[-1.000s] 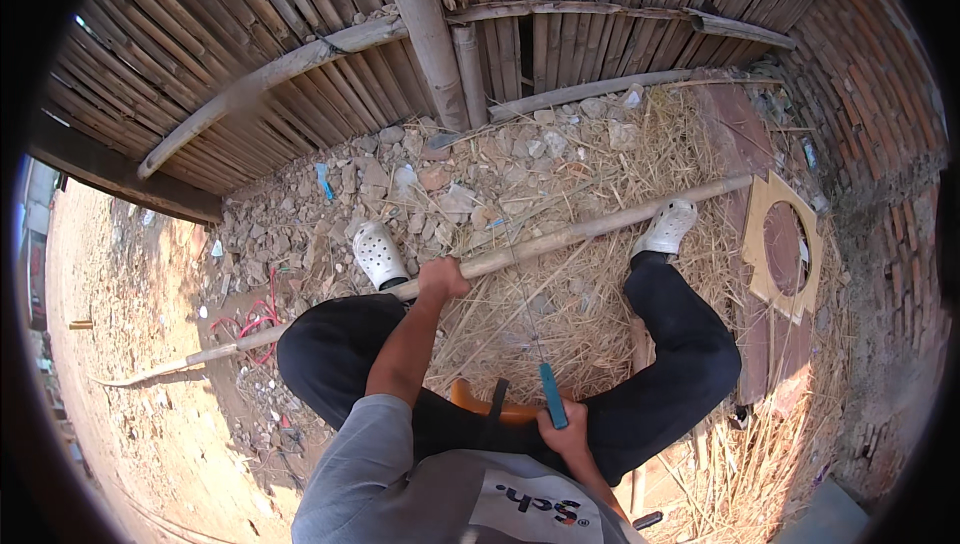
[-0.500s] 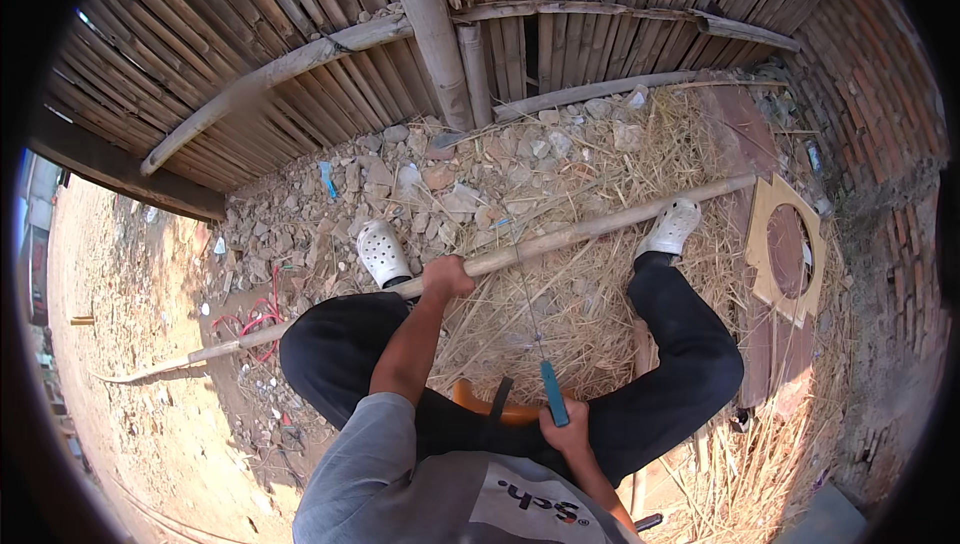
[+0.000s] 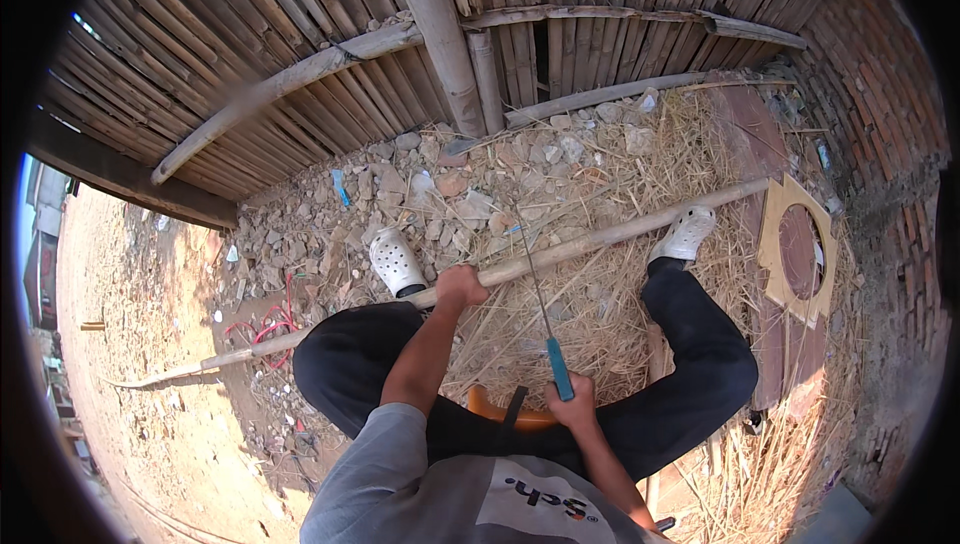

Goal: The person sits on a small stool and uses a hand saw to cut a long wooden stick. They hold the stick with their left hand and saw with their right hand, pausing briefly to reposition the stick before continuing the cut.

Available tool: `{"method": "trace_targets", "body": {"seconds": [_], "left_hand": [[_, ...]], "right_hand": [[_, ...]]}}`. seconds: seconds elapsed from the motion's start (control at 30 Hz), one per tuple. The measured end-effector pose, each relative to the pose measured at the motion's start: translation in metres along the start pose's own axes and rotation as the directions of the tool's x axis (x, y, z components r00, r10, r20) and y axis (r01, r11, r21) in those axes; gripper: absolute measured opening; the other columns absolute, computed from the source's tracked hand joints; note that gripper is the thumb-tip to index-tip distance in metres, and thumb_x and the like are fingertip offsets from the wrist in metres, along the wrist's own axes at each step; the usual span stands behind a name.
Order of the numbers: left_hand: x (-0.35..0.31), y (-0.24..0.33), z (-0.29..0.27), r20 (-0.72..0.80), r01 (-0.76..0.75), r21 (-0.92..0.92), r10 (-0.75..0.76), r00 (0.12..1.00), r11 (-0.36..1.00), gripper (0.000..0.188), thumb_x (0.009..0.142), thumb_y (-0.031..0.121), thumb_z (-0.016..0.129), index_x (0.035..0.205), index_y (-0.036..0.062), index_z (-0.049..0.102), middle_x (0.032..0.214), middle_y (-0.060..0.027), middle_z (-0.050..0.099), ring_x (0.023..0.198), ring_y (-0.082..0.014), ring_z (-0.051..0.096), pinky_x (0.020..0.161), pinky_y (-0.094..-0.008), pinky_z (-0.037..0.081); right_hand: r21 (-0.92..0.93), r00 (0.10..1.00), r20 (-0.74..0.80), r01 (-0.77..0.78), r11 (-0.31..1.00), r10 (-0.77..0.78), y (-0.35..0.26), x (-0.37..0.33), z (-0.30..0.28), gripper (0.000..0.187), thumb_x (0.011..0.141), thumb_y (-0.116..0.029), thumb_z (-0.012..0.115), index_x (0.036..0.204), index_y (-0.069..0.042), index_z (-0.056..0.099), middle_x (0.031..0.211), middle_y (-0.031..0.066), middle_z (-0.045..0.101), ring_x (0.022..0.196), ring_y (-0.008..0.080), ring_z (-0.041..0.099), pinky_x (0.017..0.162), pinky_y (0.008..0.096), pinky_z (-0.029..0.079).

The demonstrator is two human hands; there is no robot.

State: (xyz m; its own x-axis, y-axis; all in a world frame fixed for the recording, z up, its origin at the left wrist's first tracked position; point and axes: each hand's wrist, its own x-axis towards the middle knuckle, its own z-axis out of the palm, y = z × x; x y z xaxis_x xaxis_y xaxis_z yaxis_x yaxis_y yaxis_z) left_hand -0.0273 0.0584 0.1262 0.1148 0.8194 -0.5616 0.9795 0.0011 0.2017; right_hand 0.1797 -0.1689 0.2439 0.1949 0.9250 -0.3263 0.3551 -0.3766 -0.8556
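Observation:
A long pale wooden pole lies slantwise in front of me, from the dirt at the left to the straw at the right. My left hand is closed round it near my left knee. In my right hand is the teal handle of a hand saw, held between my knees. Its thin, dark blade points away from me and crosses the pole to the right of my left hand. Whether the teeth have cut into the wood is too small to tell.
White clogs are on my feet, the right one against the pole. Below me is something orange. Rubble and straw cover the ground. A slatted wall stands ahead, a brick wall and a board with a round hole at the right.
My right hand has pushed the saw forward, so more of the blade is past the pole. My left hand keeps its hold on the pole. The whole view has shifted slightly.

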Motion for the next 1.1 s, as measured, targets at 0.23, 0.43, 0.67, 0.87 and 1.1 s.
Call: {"method": "trace_targets", "body": {"seconds": [0.23,0.43,0.67,0.87,1.1], "left_hand": [[0.004,-0.006,0.006,0.020,-0.020,0.034,0.019,1.000,0.999,0.048,0.064,0.027,0.062,0.109,0.0129,0.070,0.110,-0.0154,0.069,0.102,-0.0294,0.067,0.089,-0.0396,0.053],[0.001,0.032,-0.023,-0.043,-0.010,0.024,0.011,0.999,1.000,0.042,0.065,0.030,0.063,0.101,0.0091,0.073,0.100,-0.0165,0.071,0.098,-0.0293,0.068,0.086,-0.0395,0.054],[0.000,0.023,-0.002,-0.050,0.011,0.010,-0.011,0.999,1.000,0.045,0.064,0.030,0.064,0.103,0.0109,0.072,0.103,-0.0166,0.070,0.097,-0.0286,0.068,0.086,-0.0397,0.054],[0.039,-0.008,0.025,0.012,-0.034,0.031,0.034,0.999,0.999,0.045,0.063,0.030,0.065,0.104,0.0130,0.072,0.103,-0.0139,0.071,0.098,-0.0286,0.068,0.085,-0.0394,0.054],[0.045,0.004,0.020,-0.074,-0.013,0.025,0.015,0.997,1.000,0.045,0.061,0.030,0.066,0.102,0.0121,0.072,0.103,-0.0147,0.071,0.097,-0.0291,0.068,0.086,-0.0398,0.054]], "right_hand": [[0.015,0.997,-0.049,0.068,0.998,-0.067,0.030,0.007,0.011,0.020,0.077,-0.008,0.062,0.060,-0.002,0.052,0.052,-0.0006,0.048,0.052,0.0052,0.048,0.049,0.0284,0.041],[0.061,0.998,-0.017,0.067,0.996,-0.066,0.002,0.041,-0.018,0.019,0.078,-0.011,0.062,0.064,-0.001,0.053,0.053,0.0006,0.046,0.051,0.0066,0.044,0.048,0.0297,0.040],[0.153,0.997,-0.054,0.071,0.986,-0.063,0.021,-0.005,-0.024,0.019,0.078,-0.008,0.061,0.062,-0.002,0.052,0.053,-0.0007,0.047,0.051,0.0061,0.045,0.048,0.0293,0.038],[0.189,0.998,-0.048,-0.027,0.982,0.037,0.049,0.112,0.052,0.022,0.079,-0.012,0.063,0.063,0.000,0.053,0.052,0.0034,0.047,0.050,0.0091,0.044,0.048,0.0329,0.039],[0.109,0.998,-0.024,0.061,0.992,-0.058,0.038,0.056,0.011,0.020,0.078,-0.012,0.066,0.067,0.001,0.056,0.054,0.0092,0.053,0.051,0.0135,0.052,0.052,0.0337,0.045]]}}
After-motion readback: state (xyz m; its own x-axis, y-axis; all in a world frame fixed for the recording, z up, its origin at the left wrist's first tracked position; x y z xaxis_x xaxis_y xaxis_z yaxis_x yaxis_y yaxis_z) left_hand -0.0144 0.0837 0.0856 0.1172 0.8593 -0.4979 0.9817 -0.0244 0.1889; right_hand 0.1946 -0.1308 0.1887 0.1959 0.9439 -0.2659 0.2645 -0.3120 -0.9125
